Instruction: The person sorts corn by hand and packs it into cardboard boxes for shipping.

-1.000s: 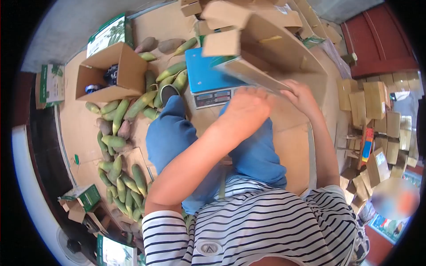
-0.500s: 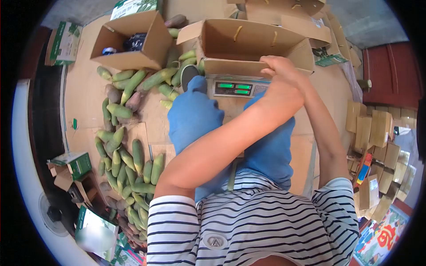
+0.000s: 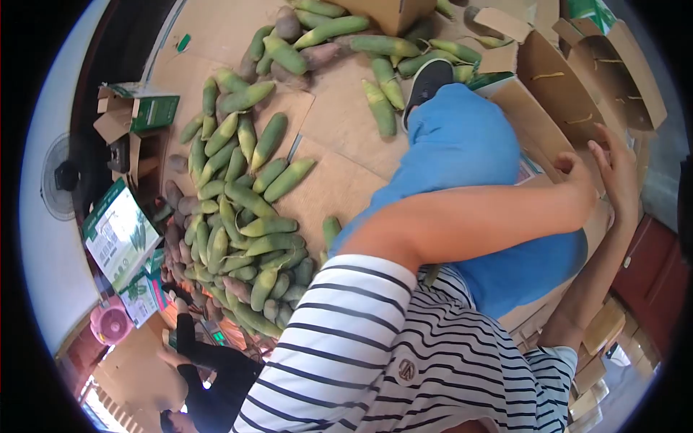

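Observation:
My left hand (image 3: pixel 577 172) is at the near edge of an open cardboard box (image 3: pixel 538 119), its fingers curled; what they hold, if anything, is hidden. Just to the right, close beside it, my right hand (image 3: pixel 612 162) is raised with thumb and fingers apart and nothing between them. Yellow cord loops show on the box's inner wall. Part of a pale device (image 3: pixel 528 169) shows between my knee and the box.
Green radishes (image 3: pixel 249 216) lie heaped at the left, with reddish-brown roots (image 3: pixel 173 242) along their side. More cardboard boxes (image 3: pixel 613 72) stand at the upper right. A person in dark clothes (image 3: pixel 216 375) is at the lower left, near a pink fan (image 3: pixel 111 323).
The view has swung left, so the box and my hands now appear farther right. The person and pink fan have come into view. My hands have come apart slightly, and the right fingers are spread.

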Motion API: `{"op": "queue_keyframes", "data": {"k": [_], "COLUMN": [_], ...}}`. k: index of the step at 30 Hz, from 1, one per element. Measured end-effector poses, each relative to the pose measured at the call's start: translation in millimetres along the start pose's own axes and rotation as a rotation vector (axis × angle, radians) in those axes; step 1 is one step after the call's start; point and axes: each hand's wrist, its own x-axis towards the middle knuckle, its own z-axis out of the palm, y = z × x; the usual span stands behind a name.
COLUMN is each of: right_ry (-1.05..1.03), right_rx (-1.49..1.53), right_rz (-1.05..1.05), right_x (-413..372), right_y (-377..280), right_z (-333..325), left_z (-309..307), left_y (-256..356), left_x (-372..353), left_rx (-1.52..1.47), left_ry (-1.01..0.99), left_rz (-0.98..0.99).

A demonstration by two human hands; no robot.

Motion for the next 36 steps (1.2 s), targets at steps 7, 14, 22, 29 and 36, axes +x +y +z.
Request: {"op": "queue_keyframes", "data": {"k": [7,14,22,29,36], "right_ry": [-0.149,-0.079,-0.310,-0.444,-0.432], "right_rx": [0.485,0.589,0.367,0.287,0.303], "right_rz": [0.337,0.572,0.253,-0.120,-0.187], "right_x": [5,-2,33,49,50], "right_y": [-11,-20,63,64,73], "right_z": [31,44,80,94,99], "left_z": [6,-2,-18,78,406], "left_y": [4,10,17,-106,-173], "left_x": [17,33,60,-88,-318], "left_rx": [0.059,0.054,0.046,-0.252,-0.409], "left_ry": [0.195,0.246,0.437,1.489,-0.043], "left_rz": [-0.055,-0.055,-0.104,-0.128,-1.208]}}
